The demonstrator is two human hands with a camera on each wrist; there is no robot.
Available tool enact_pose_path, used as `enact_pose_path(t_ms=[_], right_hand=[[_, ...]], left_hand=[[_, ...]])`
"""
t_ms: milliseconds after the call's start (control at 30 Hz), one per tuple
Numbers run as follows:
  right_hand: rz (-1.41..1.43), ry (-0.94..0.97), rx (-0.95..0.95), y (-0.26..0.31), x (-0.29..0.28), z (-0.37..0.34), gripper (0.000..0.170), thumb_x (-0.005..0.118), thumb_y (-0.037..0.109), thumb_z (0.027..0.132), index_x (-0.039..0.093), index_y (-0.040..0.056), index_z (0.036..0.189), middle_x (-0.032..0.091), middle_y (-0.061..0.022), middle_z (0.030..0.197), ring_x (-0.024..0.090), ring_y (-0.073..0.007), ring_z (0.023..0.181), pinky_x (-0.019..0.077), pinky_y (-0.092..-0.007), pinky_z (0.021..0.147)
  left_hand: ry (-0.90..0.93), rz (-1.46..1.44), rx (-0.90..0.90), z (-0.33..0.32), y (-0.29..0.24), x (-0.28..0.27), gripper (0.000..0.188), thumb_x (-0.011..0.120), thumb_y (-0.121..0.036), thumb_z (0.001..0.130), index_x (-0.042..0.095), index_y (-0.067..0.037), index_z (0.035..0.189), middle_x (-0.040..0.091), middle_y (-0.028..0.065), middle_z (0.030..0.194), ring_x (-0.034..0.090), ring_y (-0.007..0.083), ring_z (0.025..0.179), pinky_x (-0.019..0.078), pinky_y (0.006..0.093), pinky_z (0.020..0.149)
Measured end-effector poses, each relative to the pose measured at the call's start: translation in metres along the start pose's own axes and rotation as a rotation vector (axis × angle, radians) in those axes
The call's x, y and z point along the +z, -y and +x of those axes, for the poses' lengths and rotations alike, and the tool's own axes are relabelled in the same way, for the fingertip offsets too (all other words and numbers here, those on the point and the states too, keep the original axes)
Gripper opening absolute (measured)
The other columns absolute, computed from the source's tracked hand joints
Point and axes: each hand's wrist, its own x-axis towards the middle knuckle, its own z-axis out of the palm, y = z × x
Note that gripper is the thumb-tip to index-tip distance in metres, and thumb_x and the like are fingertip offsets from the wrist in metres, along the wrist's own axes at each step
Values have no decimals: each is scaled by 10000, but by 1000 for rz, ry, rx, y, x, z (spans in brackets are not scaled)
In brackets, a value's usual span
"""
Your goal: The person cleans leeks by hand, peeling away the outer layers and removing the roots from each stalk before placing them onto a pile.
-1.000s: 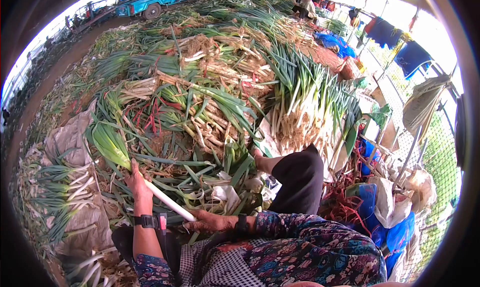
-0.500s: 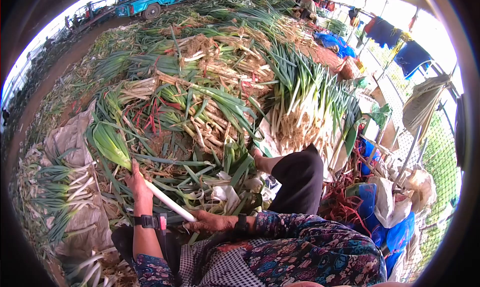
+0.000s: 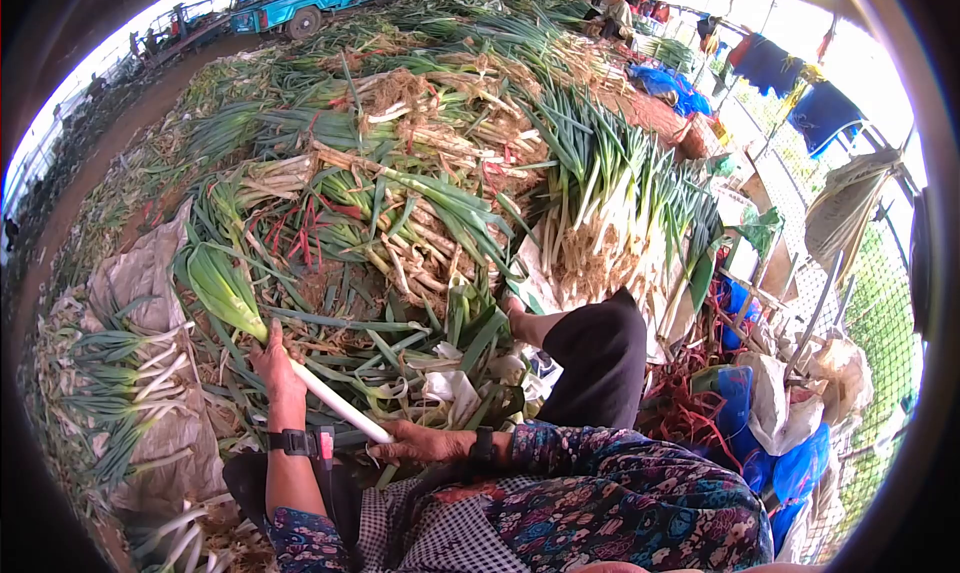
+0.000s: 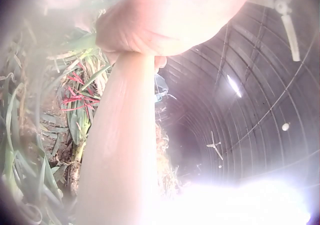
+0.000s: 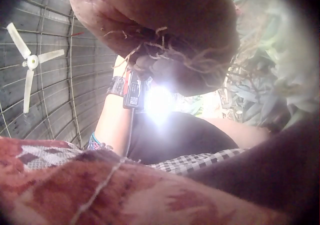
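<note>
A long green onion (image 3: pixel 338 403) lies slantwise across the lap, its green leaves fanning to the upper left and its white stalk running down to the right. My left hand (image 3: pixel 280 378) grips it where white turns to green. At the lower end my right hand (image 3: pixel 425 441) holds the root end. Thin roots (image 5: pixel 167 52) stick out from under that hand in the right wrist view. Seen from the left wrist, the pale stalk (image 4: pixel 120 135) fills the middle, under the curled left hand (image 4: pixel 170 22).
Heaped green onions (image 3: pixel 430 213) with red ties spread ahead. A bundle (image 3: pixel 610 203) stands roots down at the right, near the bent knee (image 3: pixel 600 358). Several trimmed onions (image 3: pixel 150 373) lie on a sack (image 3: pixel 190 453) at the left. Blue bags (image 3: pixel 800 463) and red strips (image 3: pixel 690 423) are at the right.
The left thumb has shifted slightly along the stalk; the onion and right hand stay in place. Far back, a seated person has changed posture a little.
</note>
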Motion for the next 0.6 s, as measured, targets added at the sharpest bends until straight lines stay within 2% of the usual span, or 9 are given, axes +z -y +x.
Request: enact_pose_path(t_ms=[167,367,467,533,567,600], right_hand=[[16,10,-18,-5,-1,2,398,569,462,922,524,67,911,496,47,629,452,-58,477,340,-230,409],[17,47,-58,-22,-5,10,385,584,450,917,532,68,912,492,49,628,446,-53,465,336,-223,400],[94,26,-52,-3,-4,9,373,593,437,913,531,70,911,492,45,622,441,-46,460,330,-213,391],[122,24,-37,37,-5,7,366,585,430,921,533,68,913,499,48,635,444,-43,478,328,-213,404],[146,24,-25,54,-7,10,360,576,423,928,536,66,915,506,51,648,447,-40,496,325,-213,417],[190,13,-46,60,-9,17,369,584,427,923,534,62,904,518,50,644,430,-38,448,313,-217,382]], left_hand=[[9,11,2,1,1,0,197,665,-145,873,483,-91,927,439,-17,588,413,95,419,325,256,354],[-1,20,-4,-1,0,0,199,663,-140,874,477,-93,931,448,-13,598,423,96,429,333,258,361],[63,-7,27,-3,-2,0,220,678,-169,868,481,-101,938,463,-7,621,445,97,454,354,259,389],[25,-170,-126,-9,-10,6,241,684,-236,869,494,-107,942,467,-6,644,437,98,470,353,254,417],[28,-165,-127,-13,-9,7,241,684,-236,869,494,-107,942,467,-6,644,437,98,470,353,254,417],[74,-202,-146,-19,-7,8,247,682,-266,870,501,-108,927,460,-12,646,422,98,469,341,251,422]])
